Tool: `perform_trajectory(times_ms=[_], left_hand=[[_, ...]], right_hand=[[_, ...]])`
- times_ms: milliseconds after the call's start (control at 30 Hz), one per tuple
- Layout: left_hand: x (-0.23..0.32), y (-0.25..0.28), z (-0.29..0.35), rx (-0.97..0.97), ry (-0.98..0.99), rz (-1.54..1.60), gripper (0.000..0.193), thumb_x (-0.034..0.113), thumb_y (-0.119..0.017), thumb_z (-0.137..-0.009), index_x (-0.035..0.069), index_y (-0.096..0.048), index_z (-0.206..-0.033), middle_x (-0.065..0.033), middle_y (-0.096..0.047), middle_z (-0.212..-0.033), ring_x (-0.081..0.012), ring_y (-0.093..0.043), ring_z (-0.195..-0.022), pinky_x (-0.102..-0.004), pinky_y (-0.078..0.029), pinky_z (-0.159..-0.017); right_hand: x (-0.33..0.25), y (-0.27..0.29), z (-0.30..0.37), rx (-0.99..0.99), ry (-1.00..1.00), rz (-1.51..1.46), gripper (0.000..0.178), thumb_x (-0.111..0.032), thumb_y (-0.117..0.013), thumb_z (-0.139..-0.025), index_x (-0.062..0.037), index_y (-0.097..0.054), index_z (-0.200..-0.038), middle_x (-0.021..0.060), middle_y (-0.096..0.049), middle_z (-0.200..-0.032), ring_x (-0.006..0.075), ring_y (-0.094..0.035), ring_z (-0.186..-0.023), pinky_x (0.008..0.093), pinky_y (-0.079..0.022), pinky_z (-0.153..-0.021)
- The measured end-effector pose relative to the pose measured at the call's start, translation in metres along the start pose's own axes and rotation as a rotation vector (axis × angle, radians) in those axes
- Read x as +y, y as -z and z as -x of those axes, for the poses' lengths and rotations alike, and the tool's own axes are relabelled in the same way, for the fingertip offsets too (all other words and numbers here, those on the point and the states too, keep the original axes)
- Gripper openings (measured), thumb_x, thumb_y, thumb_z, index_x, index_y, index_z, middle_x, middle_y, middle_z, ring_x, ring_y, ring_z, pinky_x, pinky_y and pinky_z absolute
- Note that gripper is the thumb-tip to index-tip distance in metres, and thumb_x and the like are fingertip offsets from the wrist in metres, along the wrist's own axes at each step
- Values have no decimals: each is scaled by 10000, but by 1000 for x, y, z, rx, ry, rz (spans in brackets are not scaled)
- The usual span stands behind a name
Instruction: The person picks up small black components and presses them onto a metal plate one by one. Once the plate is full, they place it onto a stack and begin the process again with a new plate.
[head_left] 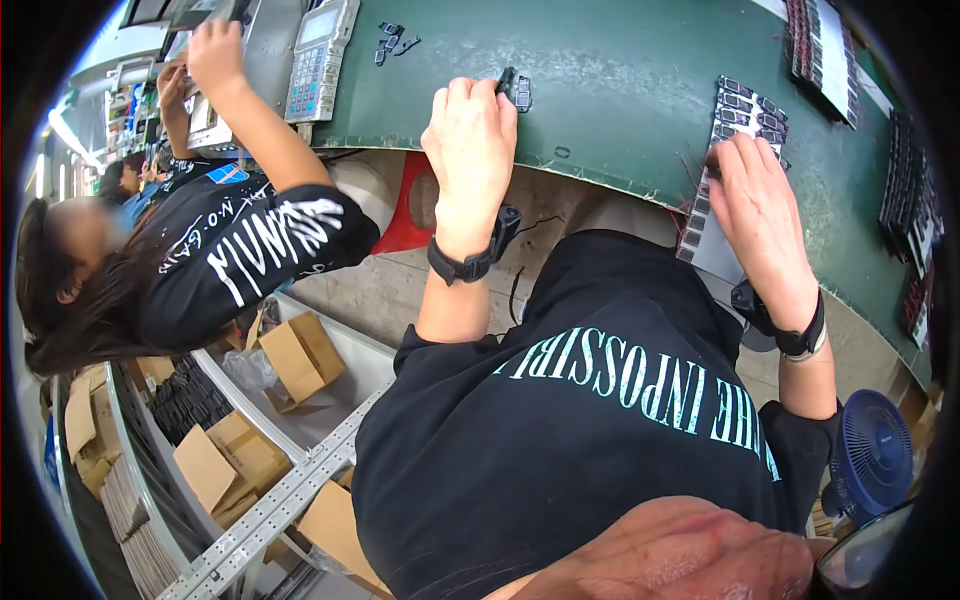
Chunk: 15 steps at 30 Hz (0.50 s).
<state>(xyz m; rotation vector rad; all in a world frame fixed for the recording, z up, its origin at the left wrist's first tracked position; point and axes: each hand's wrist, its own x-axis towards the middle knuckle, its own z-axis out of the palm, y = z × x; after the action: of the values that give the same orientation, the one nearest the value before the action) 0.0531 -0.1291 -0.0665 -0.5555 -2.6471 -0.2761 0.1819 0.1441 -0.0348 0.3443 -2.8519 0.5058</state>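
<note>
Black shirt [560,430] nearest | left hand [468,130], right hand [750,185]: I can't tell their grip | board [712,250] beneath right hand looks part-filled | loose parts [390,44] beyond left hand, seemingly pending

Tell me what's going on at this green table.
The person's left hand is at a small black part on the green table. The right hand is over a pale panel bearing rows of black parts; whether either grips anything is unclear. Left of a grey keypad device, a co-worker has both hands out in front.

Both hands [468,140] [752,185] well apart, backs upward, fingers [483,97] bent, forearms [455,308] bare and outstretched
</note>
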Motion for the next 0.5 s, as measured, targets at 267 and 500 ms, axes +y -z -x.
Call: perform_trajectory(times_ms=[267, 500], left_hand=[[-14, -12, -71, 119, 66, 38, 88, 158, -682, -872, 70, -688, -880, -73, -661, -878, -292, -653, -851, -408, -551, -758], [38, 5, -64, -273, -164, 343, 103, 175, -709, -860, 87, -705, -912, -68, -660, -870, -284, -619, -888, -401, -540, -760]], right_hand=[[21, 1, -69, -28, 76, -33, 409, 52, -664, -752, 33, -499, -1126, 186, -513, -978, 375, -525, -916, 460, -468, -817], [18, 9, -67, -78, 16, 4, 491, 39, -682, -759, 63, -480, -1206, 212, -544, -1059, 401, -544, -964, 461, -483, -862]])
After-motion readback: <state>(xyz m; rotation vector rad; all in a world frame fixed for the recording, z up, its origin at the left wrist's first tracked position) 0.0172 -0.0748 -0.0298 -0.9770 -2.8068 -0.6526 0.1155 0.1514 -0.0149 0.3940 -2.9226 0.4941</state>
